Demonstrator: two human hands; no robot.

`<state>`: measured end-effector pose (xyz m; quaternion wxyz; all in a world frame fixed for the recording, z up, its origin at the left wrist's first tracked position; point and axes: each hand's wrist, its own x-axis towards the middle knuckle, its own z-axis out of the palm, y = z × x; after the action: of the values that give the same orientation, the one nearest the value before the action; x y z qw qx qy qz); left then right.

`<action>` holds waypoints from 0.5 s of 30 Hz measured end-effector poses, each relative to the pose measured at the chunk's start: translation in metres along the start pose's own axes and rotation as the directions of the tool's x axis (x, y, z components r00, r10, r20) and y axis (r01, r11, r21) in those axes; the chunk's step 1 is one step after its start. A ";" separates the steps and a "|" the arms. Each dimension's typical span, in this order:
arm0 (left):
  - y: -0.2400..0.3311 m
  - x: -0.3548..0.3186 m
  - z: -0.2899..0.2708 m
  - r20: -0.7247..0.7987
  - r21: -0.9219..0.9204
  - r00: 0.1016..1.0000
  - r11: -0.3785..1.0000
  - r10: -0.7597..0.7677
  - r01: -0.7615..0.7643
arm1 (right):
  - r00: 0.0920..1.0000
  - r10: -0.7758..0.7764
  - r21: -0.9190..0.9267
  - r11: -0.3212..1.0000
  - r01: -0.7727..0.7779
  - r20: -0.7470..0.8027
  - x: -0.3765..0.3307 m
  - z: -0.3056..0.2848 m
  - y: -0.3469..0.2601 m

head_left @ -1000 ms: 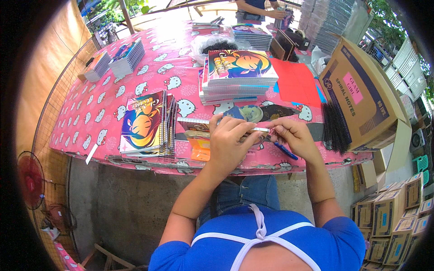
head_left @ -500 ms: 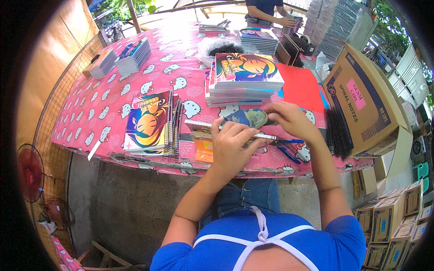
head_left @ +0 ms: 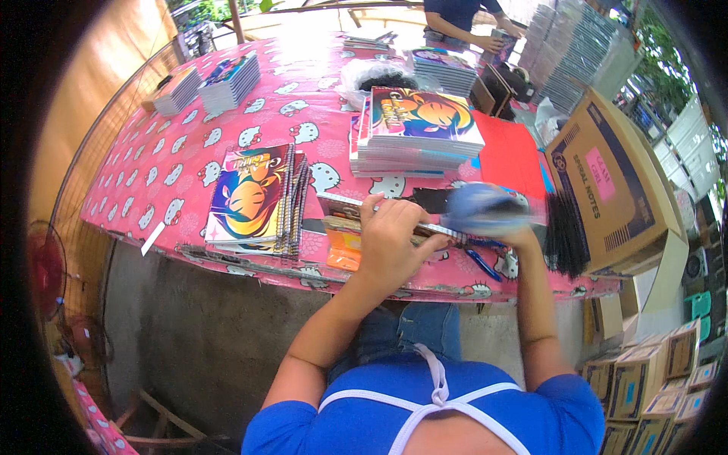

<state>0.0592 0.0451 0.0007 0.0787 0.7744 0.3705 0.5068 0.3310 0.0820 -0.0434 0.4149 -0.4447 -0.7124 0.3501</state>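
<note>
My left hand (head_left: 390,241) is closed on a notebook (head_left: 341,200), held tilted with its punched edge up. Beneath it sit a wooden block and an orange piece (head_left: 343,254). My right hand (head_left: 518,233) grips a blue shoe-like object (head_left: 487,208), smeared by motion, over the notebook's right end; its fingers are partly hidden. Blue-handled pliers (head_left: 484,264) lie below it. Left of my left hand, several spiral-bound notebooks (head_left: 249,199) with a colourful cartoon cover form a low pile. Behind my hands stands a taller notebook stack (head_left: 413,148).
Black spiral wires (head_left: 565,235) lean by a large open carton (head_left: 607,186) at right. Red sheets (head_left: 516,155) lie beside the stack. More notebook stacks (head_left: 230,83) stand farther back. A co-worker (head_left: 464,26) handles a notebook across the table. Boxes (head_left: 644,379) are piled at lower right.
My right hand has lifted the blue shoe-like object off the table and swung it to the right, uncovering a dark patch. My left hand keeps its hold on the notebook.
</note>
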 end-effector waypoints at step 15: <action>-0.016 0.001 -0.033 -0.032 0.216 0.990 0.966 -0.139 0.143 | 0.997 -0.050 0.012 0.999 0.049 0.053 0.039 0.023 -0.025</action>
<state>0.0234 0.0494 0.0093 0.0259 0.7457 0.4787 0.4627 0.2910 0.1057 -0.0201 0.4064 -0.4152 -0.7322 0.3554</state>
